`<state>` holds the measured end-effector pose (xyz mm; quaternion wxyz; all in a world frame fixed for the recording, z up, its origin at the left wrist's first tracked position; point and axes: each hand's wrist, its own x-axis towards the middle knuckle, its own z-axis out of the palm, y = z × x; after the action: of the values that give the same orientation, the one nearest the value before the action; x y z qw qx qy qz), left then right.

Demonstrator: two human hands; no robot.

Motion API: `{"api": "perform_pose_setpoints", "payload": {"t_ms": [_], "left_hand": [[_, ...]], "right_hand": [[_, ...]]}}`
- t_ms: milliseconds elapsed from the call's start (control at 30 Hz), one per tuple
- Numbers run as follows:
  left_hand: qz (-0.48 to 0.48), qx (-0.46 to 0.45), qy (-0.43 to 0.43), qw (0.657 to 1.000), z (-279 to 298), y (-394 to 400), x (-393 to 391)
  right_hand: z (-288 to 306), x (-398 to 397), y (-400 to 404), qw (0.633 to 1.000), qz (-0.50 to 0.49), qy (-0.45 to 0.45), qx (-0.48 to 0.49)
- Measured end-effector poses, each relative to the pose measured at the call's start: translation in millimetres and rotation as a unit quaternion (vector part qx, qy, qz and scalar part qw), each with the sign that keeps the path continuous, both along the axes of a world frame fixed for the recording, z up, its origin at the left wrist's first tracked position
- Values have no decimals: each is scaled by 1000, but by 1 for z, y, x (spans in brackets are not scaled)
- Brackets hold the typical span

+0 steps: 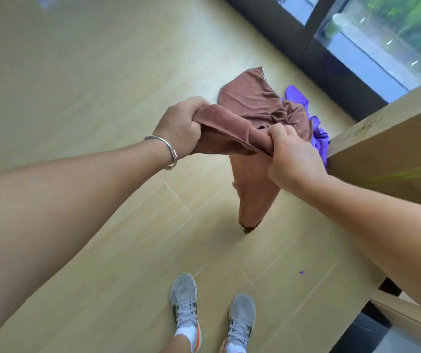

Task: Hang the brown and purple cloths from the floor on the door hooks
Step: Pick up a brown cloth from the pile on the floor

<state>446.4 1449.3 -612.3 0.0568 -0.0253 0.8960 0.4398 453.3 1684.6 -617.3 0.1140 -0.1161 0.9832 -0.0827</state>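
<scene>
From the head view, the left hand (pixel 178 128) and right hand (pixel 293 159) each gripped the brown cloth (pixel 252 118) bunched above the pale floor (pixel 89 72), the purple cloth (pixel 319 138) lay on it beside a cardboard box (pixel 387 149), and grey sneakers (pixel 184 301) stood below.

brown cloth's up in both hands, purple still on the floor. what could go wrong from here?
1. The brown cloth is bunched between the left hand and right hand, with a long corner dangling low; it may be awkward to hook.
2. The purple cloth lies against the cardboard box, partly hidden, so easy to skip.
3. No door hooks are in view; carrying the trailing cloth risks a stepped-on corner near the shoes.
</scene>
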Motion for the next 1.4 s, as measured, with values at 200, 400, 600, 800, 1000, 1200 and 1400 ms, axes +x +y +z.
{"api": "perform_pose_setpoints", "payload": {"t_ms": [200, 400, 600, 800, 1000, 1200, 1400], "left_hand": [[60, -25, 67, 996, 106, -34, 3], [34, -184, 2, 982, 154, -59, 42], [82, -280, -35, 956, 162, -94, 118], [101, -348, -69, 929, 143, -153, 216], [44, -421, -272, 864, 66, -211, 350], [42, -400, -377, 834, -4, -214, 471], [45, -279, -407, 868, -44, -218, 545]], "right_hand": [[64, -16, -56, 997, -2, -9, -79], [91, 21, -136, 957, 122, -149, -217], [85, 78, -201, 956, 145, -108, -233], [51, 127, -233, 969, 107, -92, -205], [19, 155, -228, 940, 340, -1, 8], [-3, 217, -233, 887, 414, -108, 170], [-17, 263, -251, 858, 437, -146, 227]]}}
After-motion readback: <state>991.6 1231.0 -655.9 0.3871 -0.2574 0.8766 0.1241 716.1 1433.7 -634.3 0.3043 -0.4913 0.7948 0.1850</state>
